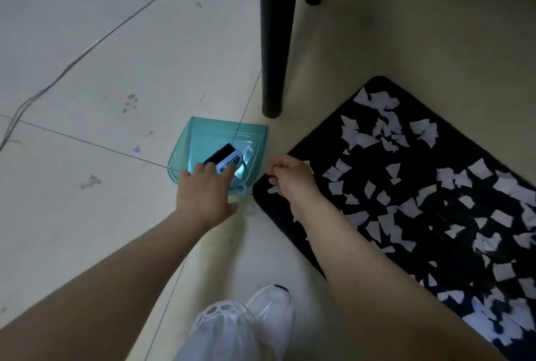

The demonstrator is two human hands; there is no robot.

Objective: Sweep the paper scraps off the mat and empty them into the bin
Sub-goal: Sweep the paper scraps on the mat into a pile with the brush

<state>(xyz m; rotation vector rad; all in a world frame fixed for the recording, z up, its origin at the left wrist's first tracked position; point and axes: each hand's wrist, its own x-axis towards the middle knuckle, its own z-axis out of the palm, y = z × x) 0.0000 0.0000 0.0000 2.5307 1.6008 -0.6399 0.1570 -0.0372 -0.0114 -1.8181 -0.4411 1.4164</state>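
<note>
A black mat (429, 204) lies on the floor at the right, strewn with several white paper scraps (385, 128). A clear teal dustpan (203, 136) sits on the tiles just left of the mat's near corner. A small brush (224, 157) with black bristles and a white handle lies inside it. My left hand (203, 192) reaches into the pan, its fingers on the brush handle. My right hand (293, 178) hovers over the mat's corner with loosely curled fingers and holds nothing. No bin is in view.
Two black furniture legs (274, 41) stand just behind the dustpan and mat. A grey cable (95, 44) runs across the tiles at the left. A white shoe (269, 320) is at the bottom centre. The pale tiles carry dirt marks.
</note>
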